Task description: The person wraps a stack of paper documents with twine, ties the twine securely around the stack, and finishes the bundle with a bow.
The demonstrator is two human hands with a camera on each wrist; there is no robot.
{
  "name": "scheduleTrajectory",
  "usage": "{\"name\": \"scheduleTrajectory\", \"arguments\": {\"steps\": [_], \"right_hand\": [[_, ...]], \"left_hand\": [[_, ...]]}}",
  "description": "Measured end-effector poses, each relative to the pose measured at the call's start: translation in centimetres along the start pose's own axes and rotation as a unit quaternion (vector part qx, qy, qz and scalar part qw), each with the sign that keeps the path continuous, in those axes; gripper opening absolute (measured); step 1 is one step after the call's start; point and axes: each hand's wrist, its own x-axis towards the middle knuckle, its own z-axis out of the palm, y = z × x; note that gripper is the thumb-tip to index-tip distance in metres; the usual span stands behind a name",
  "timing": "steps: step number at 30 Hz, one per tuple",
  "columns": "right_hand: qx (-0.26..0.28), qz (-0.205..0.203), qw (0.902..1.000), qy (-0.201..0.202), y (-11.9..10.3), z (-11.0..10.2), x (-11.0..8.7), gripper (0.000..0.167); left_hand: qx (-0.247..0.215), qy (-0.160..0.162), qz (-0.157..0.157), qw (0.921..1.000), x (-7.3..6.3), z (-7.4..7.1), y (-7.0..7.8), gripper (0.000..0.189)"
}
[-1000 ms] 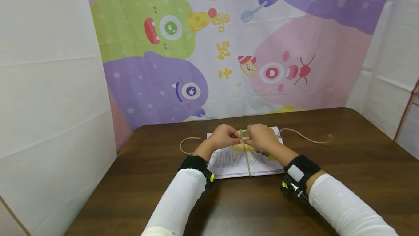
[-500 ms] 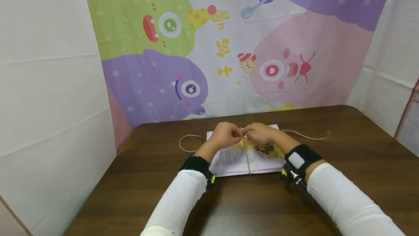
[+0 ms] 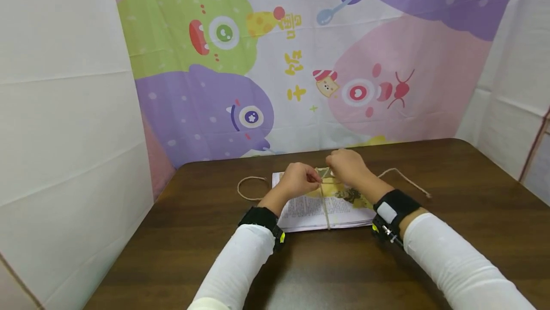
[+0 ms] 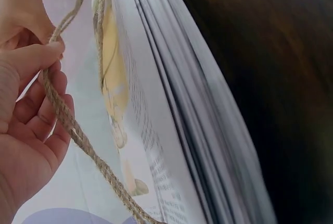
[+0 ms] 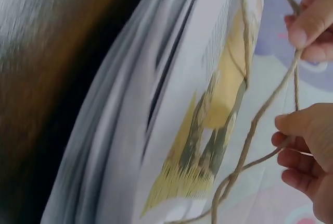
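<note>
**Above a stack of white printed paper (image 3: 301, 217), two hands pinch tan fibre twine (image 3: 325, 207)**

In the head view, the stack lies beneath the grip on a dark brown wooden table (image 3: 322, 272). The left hand (image 3: 299, 179) and the right hand (image 3: 347, 163) work near each other over it, the right slightly farther from the wearer. From the grip, twine crosses the stack to its near edge; a curved length lies left of the left hand, and a loose end extends right of the right hand. Beyond both hangs a pastel cartoon-printed cloth (image 3: 309, 61).

In the left wrist view, the left thumb and fingers pinch doubled twine, the strands slanting away from them beside the stack.

In the right wrist view, the right thumb and fingertips pinch a single strand. Just beside them, the left hand pinches where strands meet. A yellow-and-dark printed picture (image 5: 208, 135) on the top sheet faces the grip.
</note>
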Motion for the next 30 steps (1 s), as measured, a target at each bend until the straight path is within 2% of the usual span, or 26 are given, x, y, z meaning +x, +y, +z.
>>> {"name": "scheduleTrajectory", "arguments": {"steps": [3, 7, 9, 14, 17, 23, 25, 27, 30], "right_hand": [[-0.032, 0.039, 0.9987, 0.005, 1.0, -0.2, -0.2, 0.014], [-0.01, 0.115, 0.9932, -0.017, 3.2, -1.0, -0.9, 0.01], [0.011, 0.141, 0.9898, -0.012, 4.5, -1.5, -1.4, 0.011], [0.037, 0.164, 0.9851, 0.038, 7.9, -3.0, -3.2, 0.007], [0.039, 0.184, 0.9798, 0.067, 9.4, -3.9, -4.0, 0.01], [-0.005, 0.21, 0.9693, 0.128, 11.9, -5.2, -5.5, 0.013], [-0.019, 0.212, 0.9677, 0.135, 12.5, -5.5, -5.9, 0.011], [-0.032, 0.213, 0.9708, 0.106, 13.1, -5.8, -6.3, 0.011], [-0.024, 0.22, 0.9751, 0.004, 13.7, -5.9, -6.9, 0.011]], "left_hand": [[-0.008, -0.005, -0.012, 0.9999, -0.1, 0.1, 0.1, 0.006], [-0.018, -0.013, -0.029, 0.9993, -0.2, 0.2, 0.0, 0.003], [-0.021, -0.018, -0.031, 0.9991, -0.3, 0.2, -0.1, 0.004], [-0.028, -0.029, -0.031, 0.9987, -0.3, 0.5, -0.2, 0.004], [-0.028, -0.03, -0.033, 0.9986, -0.3, 0.6, -0.2, 0.004], [-0.032, -0.031, -0.036, 0.9984, 0.0, 0.8, -0.2, 0.004], [-0.032, -0.032, -0.036, 0.9983, 0.0, 0.9, -0.3, 0.005], [-0.034, -0.036, -0.036, 0.9981, 0.0, 1.0, -0.6, 0.006], [-0.026, -0.043, -0.04, 0.9979, -0.3, 0.4, -1.0, 0.014]]}}
